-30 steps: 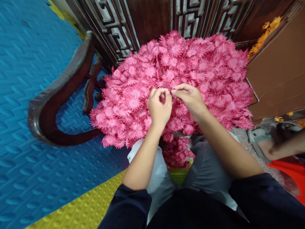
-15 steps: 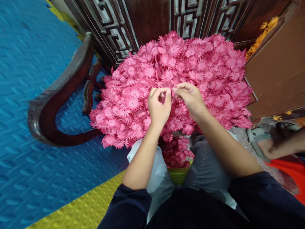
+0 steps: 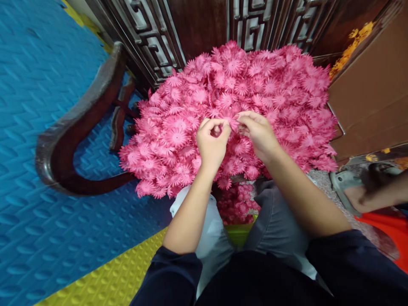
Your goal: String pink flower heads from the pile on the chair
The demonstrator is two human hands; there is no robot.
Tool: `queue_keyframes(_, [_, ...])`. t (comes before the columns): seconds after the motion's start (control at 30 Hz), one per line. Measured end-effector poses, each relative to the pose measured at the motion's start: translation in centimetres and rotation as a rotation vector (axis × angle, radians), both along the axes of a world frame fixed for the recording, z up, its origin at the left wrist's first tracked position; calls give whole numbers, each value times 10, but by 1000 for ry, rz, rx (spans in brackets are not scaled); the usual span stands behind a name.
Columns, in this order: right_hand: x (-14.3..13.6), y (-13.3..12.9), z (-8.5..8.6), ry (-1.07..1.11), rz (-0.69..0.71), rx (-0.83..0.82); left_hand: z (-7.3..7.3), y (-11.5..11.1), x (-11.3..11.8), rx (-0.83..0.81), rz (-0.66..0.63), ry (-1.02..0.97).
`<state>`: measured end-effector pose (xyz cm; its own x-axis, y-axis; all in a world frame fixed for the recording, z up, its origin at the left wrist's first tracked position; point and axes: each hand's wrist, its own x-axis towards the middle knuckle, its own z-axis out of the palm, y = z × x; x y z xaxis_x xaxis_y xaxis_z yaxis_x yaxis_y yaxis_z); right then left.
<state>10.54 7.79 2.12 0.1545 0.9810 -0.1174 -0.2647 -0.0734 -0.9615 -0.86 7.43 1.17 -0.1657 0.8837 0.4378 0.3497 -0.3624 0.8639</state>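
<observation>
A single pink artificial flower (image 3: 230,120) is pinched between my two hands, above a wide heap of pink flowers (image 3: 178,137). My left hand (image 3: 213,138) grips it with thumb and forefinger tips, the other fingers curled in. At the opposite edge of the petals, the thumb and forefinger of my right hand (image 3: 259,131) are closed on the same flower. Its underside and any stem are hidden. More pink flowers (image 3: 237,204) lie lower down, between my knees, by a yellow-green edge (image 3: 239,233).
A dark curved wooden armrest (image 3: 54,157) stands on the left over blue textured matting (image 3: 41,221). Carved dark wood panels (image 3: 200,29) rise behind the heap. At right are a brown board (image 3: 366,106), orange flowers (image 3: 353,46) and another person's sandalled foot (image 3: 353,195).
My right hand has shifted slightly right, away from my left fingertips. The flower between them now shows its petals spread more openly. The left hand has barely moved.
</observation>
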Motion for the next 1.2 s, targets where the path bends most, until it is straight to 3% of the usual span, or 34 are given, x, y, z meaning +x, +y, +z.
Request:
queue_keyframes(0.3, [7,7,-9,194,-17,-162,3,-1,-2,63,199,-100])
queue_keyframes(0.67, [-14,-3,7,332,-191,-302,3,-9,6,176,324,-197])
queue_keyframes(0.8, [4,7,2,388,-242,-422,6,-3,-8,283,434,-197])
queue_keyframes(0.93, [13,8,1,336,-124,-259,1,16,-30,189,514,-207])
queue_keyframes(1.0, [9,5,1,290,-73,-187,-2,22,-35,141,520,-213])
queue_keyframes(1.1, [1,1,0,261,36,-220,-3,18,-28,130,460,-170])
queue_keyframes(1.2, [-1,0,-2,269,92,-239,0,7,-15,121,238,-13])
